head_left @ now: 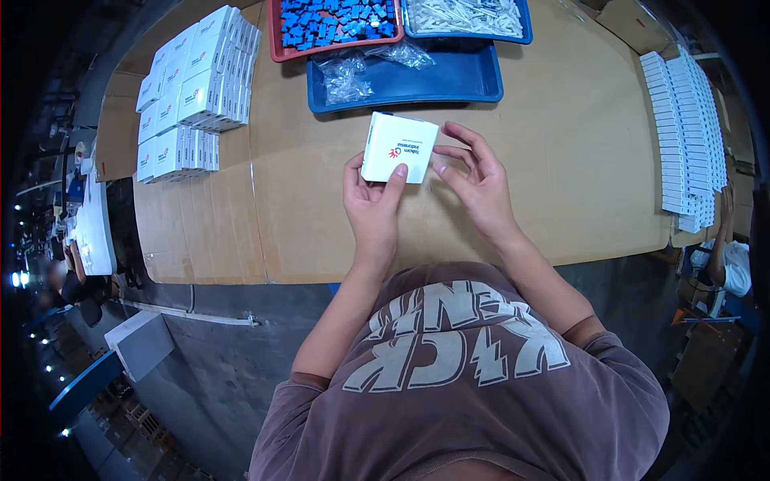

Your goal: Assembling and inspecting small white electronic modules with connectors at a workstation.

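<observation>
A small, flat white box (413,144) with dark print and a red mark is held tilted over the table. My left hand (374,210) grips it from the lower left, thumb on the printed face and fingers behind. At the box's right edge is my right hand (486,192), its fingers bent and apart. Its fingertips are close to that edge; whether they touch it I cannot tell. Beyond the box stands a blue tray (433,84) with clear plastic bags (346,78) in its left part.
Stacked white boxes (192,72) stand at the table's left, and long rows of white boxes (682,136) at its right. A red tray (277,50) of blue pieces and another blue tray (525,34) of white pieces sit at the back. Cardboard (321,216) covers the table. People work at both sides.
</observation>
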### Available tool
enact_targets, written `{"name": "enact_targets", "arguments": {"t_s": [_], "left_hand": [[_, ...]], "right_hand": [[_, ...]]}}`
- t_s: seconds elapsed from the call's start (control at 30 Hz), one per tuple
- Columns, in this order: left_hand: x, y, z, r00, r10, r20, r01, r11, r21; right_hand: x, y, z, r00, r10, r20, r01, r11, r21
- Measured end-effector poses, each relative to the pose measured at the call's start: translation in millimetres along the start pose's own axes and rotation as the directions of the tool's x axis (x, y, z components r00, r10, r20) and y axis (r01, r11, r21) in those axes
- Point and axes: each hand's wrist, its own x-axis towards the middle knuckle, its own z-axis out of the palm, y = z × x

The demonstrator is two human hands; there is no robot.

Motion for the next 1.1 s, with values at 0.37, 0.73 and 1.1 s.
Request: {"name": "enact_targets", "arguments": {"t_s": [0.37,0.73,1.1], "left_hand": [[-8.9,-11.2,13.2,0.83,0.426,0.359,-0.552,0.718,0.424],[5.1,-11.6,44.7,0.797,0.417,0.437,-0.604,0.555,0.572],[-5.7,-43.2,45.0,0.906,-0.007,0.423,-0.243,0.809,0.535]], "right_hand": [[3.7,-10.0,-10.8,0.993,0.11,-0.033,-0.086,0.903,0.42],[1.3,-17.8,-23.3,0.982,-0.15,-0.112,0.163,0.979,0.118],[37.5,-17.8,-122.7,0.962,-0.174,-0.211,0.221,0.949,0.225]]}}
